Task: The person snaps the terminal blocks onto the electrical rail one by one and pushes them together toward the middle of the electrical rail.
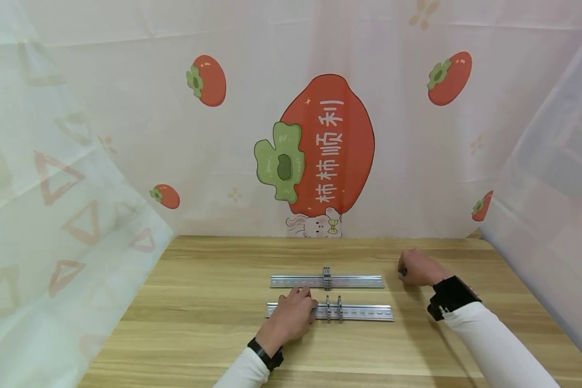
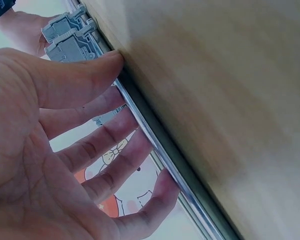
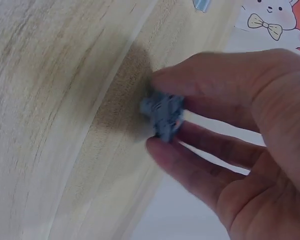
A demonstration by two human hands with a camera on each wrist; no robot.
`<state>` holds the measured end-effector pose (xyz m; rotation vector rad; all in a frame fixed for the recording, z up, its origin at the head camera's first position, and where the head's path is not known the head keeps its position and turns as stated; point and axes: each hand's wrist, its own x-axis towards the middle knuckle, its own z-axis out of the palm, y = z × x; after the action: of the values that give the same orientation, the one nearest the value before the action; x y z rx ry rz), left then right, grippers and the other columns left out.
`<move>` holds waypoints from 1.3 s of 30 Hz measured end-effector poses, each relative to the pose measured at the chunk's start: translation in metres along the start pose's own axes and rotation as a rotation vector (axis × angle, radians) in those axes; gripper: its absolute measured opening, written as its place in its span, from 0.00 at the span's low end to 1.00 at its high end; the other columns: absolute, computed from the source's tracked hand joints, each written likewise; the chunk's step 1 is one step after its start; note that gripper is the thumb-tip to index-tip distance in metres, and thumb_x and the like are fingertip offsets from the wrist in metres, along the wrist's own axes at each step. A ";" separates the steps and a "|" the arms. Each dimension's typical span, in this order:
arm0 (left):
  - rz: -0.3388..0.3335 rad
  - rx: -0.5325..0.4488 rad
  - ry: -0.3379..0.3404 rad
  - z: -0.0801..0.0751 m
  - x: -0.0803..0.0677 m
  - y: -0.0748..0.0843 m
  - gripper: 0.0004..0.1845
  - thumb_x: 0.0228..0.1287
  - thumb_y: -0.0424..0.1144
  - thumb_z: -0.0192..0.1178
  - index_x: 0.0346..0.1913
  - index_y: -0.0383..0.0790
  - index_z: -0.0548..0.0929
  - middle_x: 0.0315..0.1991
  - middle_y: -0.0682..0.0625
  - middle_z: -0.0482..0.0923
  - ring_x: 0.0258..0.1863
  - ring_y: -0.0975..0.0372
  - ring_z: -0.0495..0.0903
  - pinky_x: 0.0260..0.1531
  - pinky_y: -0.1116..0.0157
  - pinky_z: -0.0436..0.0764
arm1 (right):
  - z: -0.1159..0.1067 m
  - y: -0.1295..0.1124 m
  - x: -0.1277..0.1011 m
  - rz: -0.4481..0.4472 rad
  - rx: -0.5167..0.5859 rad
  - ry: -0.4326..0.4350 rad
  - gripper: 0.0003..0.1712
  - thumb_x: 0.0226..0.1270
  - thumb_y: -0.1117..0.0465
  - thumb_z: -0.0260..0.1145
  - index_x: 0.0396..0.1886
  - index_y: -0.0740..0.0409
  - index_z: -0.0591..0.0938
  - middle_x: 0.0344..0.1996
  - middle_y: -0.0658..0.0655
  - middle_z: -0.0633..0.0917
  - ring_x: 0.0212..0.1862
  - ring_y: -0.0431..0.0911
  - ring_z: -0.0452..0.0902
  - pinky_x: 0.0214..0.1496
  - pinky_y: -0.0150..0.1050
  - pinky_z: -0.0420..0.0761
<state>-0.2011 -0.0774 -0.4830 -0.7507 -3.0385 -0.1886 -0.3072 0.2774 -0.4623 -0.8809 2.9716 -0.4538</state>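
My left hand (image 1: pixel 291 315) lies over the left part of the near metal DIN rail (image 1: pixel 368 312). In the left wrist view its thumb and fingertips hold that rail (image 2: pixel 190 197) along its edges. Two thin grey terminal blocks (image 1: pixel 340 310) stand apart on this rail, just right of the hand. Behind it runs a second DIN rail (image 1: pixel 298 282), with several grey terminal blocks (image 1: pixel 327 278) packed together near its middle. Off to the right, my right hand (image 1: pixel 421 268) pinches a small grey terminal block (image 3: pixel 165 115) between thumb and fingers above the table; it looks blurred.
The wooden tabletop (image 1: pixel 184 312) reaches back to a hanging cloth (image 1: pixel 397 199) printed with persimmons. More cloth hangs along the left (image 1: pixel 77 231) and right (image 1: pixel 553 215) sides.
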 end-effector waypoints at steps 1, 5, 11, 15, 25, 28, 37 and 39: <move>0.002 0.001 0.002 0.000 0.000 0.000 0.09 0.64 0.39 0.71 0.46 0.48 0.90 0.46 0.51 0.77 0.48 0.54 0.77 0.40 0.46 0.81 | 0.000 0.000 0.000 0.008 0.003 0.009 0.18 0.47 0.76 0.69 0.13 0.52 0.75 0.16 0.43 0.66 0.21 0.38 0.59 0.24 0.33 0.60; 0.012 0.008 0.012 -0.001 -0.001 0.000 0.08 0.65 0.39 0.70 0.46 0.48 0.90 0.45 0.52 0.77 0.46 0.55 0.76 0.38 0.47 0.81 | -0.005 -0.006 -0.001 0.040 0.018 0.035 0.08 0.49 0.75 0.71 0.22 0.59 0.83 0.24 0.50 0.79 0.26 0.43 0.67 0.28 0.37 0.68; 0.018 0.012 0.024 0.000 -0.002 -0.001 0.08 0.65 0.39 0.70 0.45 0.48 0.90 0.44 0.52 0.76 0.44 0.55 0.76 0.37 0.48 0.81 | -0.009 -0.014 0.000 0.073 0.042 0.055 0.08 0.54 0.74 0.72 0.36 0.68 0.85 0.32 0.58 0.82 0.31 0.46 0.71 0.33 0.41 0.73; 0.022 0.009 0.027 0.000 -0.003 -0.001 0.08 0.65 0.39 0.70 0.46 0.48 0.90 0.44 0.52 0.76 0.45 0.55 0.75 0.37 0.48 0.80 | -0.010 -0.017 0.002 0.088 0.057 0.075 0.21 0.51 0.72 0.74 0.47 0.73 0.83 0.38 0.65 0.84 0.37 0.50 0.78 0.37 0.45 0.78; 0.029 0.014 0.024 0.000 -0.003 -0.002 0.09 0.67 0.40 0.69 0.49 0.48 0.89 0.46 0.51 0.76 0.46 0.55 0.76 0.38 0.48 0.81 | -0.014 -0.026 0.007 0.132 0.085 0.135 0.34 0.41 0.67 0.75 0.52 0.80 0.80 0.36 0.64 0.83 0.36 0.51 0.77 0.40 0.48 0.79; 0.025 0.010 0.025 0.000 -0.003 -0.002 0.09 0.67 0.40 0.69 0.48 0.48 0.89 0.46 0.51 0.76 0.46 0.55 0.75 0.38 0.47 0.81 | -0.014 -0.027 0.008 0.140 0.129 0.137 0.31 0.42 0.67 0.76 0.49 0.79 0.81 0.36 0.64 0.84 0.36 0.51 0.77 0.39 0.47 0.79; 0.017 0.016 0.020 -0.001 -0.003 -0.001 0.08 0.67 0.40 0.69 0.47 0.48 0.89 0.47 0.51 0.76 0.47 0.54 0.76 0.39 0.47 0.81 | -0.015 -0.031 0.008 0.181 0.233 0.153 0.29 0.47 0.69 0.76 0.51 0.77 0.81 0.38 0.62 0.83 0.40 0.53 0.79 0.42 0.47 0.81; 0.014 0.013 0.016 0.000 -0.003 0.000 0.08 0.67 0.40 0.69 0.47 0.48 0.89 0.47 0.51 0.77 0.48 0.54 0.76 0.39 0.47 0.80 | -0.015 -0.032 0.007 0.183 0.246 0.152 0.29 0.48 0.69 0.77 0.51 0.77 0.80 0.39 0.63 0.83 0.41 0.54 0.79 0.42 0.49 0.81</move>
<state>-0.1988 -0.0792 -0.4828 -0.7652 -3.0158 -0.1744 -0.2978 0.2519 -0.4388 -0.5702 3.0001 -0.8889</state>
